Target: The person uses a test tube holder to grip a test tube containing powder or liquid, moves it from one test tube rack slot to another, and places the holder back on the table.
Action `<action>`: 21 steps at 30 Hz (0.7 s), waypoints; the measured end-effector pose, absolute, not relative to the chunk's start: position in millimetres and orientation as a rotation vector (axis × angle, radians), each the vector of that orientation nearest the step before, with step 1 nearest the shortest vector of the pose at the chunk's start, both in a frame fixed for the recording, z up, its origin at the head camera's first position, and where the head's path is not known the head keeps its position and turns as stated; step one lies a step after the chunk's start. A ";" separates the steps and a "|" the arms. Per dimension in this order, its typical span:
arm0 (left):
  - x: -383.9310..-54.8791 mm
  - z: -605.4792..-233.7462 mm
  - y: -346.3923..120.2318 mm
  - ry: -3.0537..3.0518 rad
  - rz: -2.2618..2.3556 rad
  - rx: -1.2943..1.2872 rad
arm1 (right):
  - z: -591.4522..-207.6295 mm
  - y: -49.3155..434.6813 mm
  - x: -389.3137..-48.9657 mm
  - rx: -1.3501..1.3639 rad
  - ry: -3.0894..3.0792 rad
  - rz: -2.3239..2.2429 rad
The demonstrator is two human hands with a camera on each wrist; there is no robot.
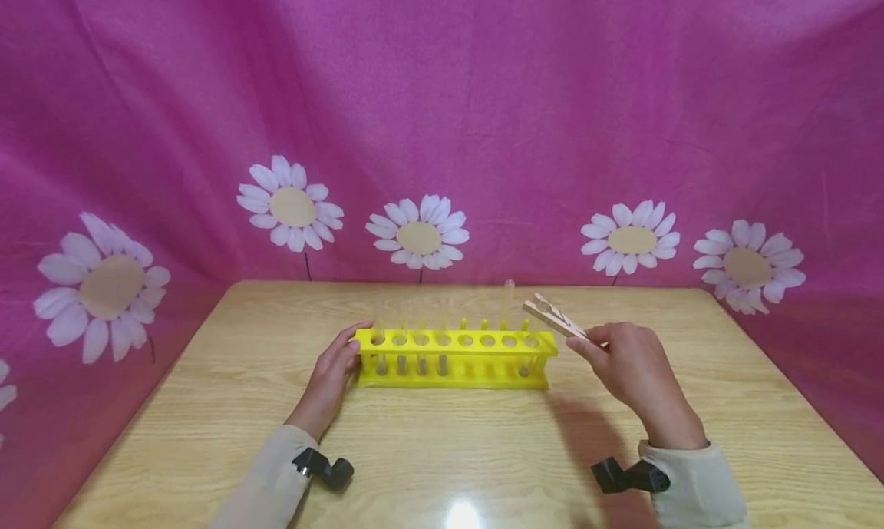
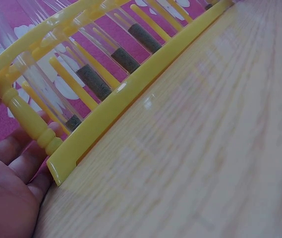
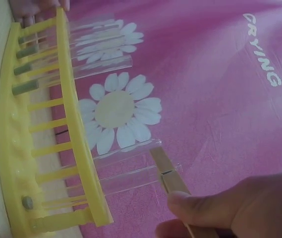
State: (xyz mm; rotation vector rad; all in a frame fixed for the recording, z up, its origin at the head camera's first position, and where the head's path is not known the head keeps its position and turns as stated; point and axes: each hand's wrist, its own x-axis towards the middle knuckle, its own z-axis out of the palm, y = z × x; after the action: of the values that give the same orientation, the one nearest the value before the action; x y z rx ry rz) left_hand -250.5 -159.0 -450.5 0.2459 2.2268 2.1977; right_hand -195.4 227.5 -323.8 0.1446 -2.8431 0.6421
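Observation:
A yellow test tube rack (image 1: 452,383) stands on the table. My left hand (image 1: 330,375) holds its left end, with fingers behind the end post in the left wrist view. Several clear test tubes (image 3: 103,66) stand in the left holes, dark grey grains (image 2: 143,38) at their bottoms. Toward the right end stands another tube (image 3: 126,181) with a little grey matter at its foot. Between thumb and fingers, my right hand (image 1: 638,368) pinches a wooden test tube holder (image 1: 555,320). Its tip overlaps the right tubes' mouths in the right wrist view; whether it clamps one, I cannot tell.
The rack sits on a light wood-grain table (image 1: 442,444). A pink cloth (image 1: 483,130) with white daisies hangs behind and at both sides. Several thin yellow pegs (image 3: 51,148) rise along the rack's back. Each sleeve (image 1: 694,475) bears a black wrist camera.

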 end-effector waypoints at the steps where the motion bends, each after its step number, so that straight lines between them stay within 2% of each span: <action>1: -250.3 -450.7 -158.8 2.227 2.196 0.248 | -323.7 227.4 -195.6 0.139 -2.836 0.644; 21: -252.3 -451.5 -157.1 2.217 2.219 0.258 | -326.0 226.8 -196.1 0.137 -2.703 0.685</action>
State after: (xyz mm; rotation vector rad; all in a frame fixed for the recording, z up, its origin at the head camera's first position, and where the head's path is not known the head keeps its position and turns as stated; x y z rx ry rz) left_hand -252.3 -157.1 -451.5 0.2581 2.2166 2.2188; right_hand -196.1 226.8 -326.0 0.1368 -2.7027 0.6849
